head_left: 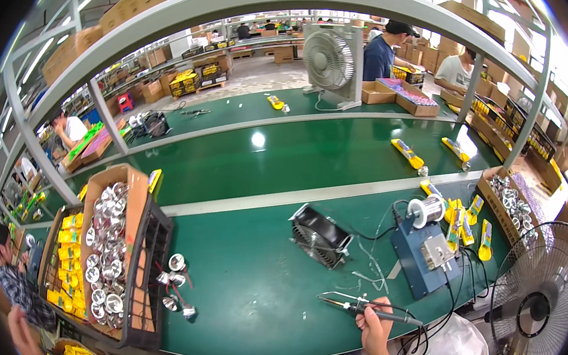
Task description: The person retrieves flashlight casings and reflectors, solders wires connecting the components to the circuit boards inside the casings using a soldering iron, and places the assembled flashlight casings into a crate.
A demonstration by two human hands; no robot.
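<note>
My right hand (374, 325) is closed around the dark handle of a soldering iron (344, 305), near the front edge of the green bench. The iron's tip points left, with a thin metal guide above it and black cables trailing right. At the lower left rim, my left hand (21, 334) is partly in view beside the black crate (150, 267). Its fingers look stretched out, with nothing visible in them. The crate holds yellow plastic parts (69, 261) and a carton of shiny reflector cups (107, 257). Several wired reflector cups (174, 279) lie right of it.
A blue soldering station (418, 255) carries a solder spool (426, 211). Beside it lie yellow pieces (455, 224). A small black fan (319, 237) stands mid-bench; a round fan (536, 304) is at right. Further back are a green belt (312, 153), a white fan (332, 61) and other people.
</note>
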